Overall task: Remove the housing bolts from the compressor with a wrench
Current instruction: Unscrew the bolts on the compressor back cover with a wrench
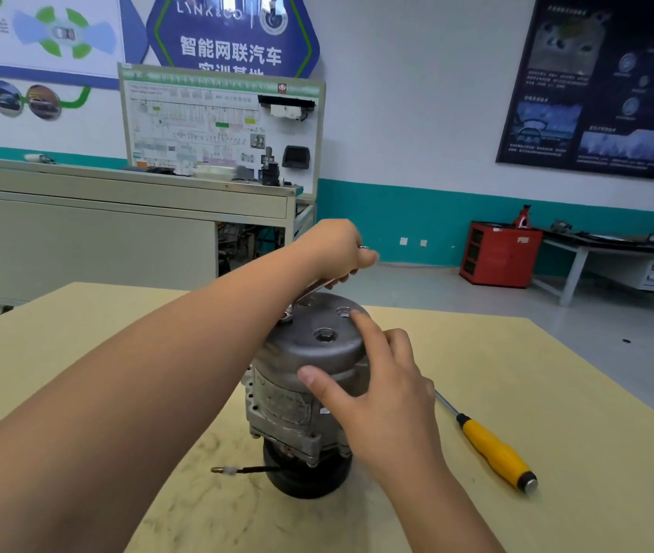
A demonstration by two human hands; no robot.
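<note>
- A pale yellow wooden table fills the foreground; its top shows dark smudges near the middle.
- A grey metal compressor stands upright on it, resting on its black pulley end.
- A thin black wire with a brass tip sticks out from the compressor's base to the left, just above the top.
- A yellow-handled screwdriver lies flat to the right of the compressor, apart from it.

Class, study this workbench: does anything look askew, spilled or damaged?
Nothing is spilled or askew. The one oddity: dark smudges stain the table in front of the compressor, which stands upright on its pulley. The screwdriver lies flat beside it.
</note>
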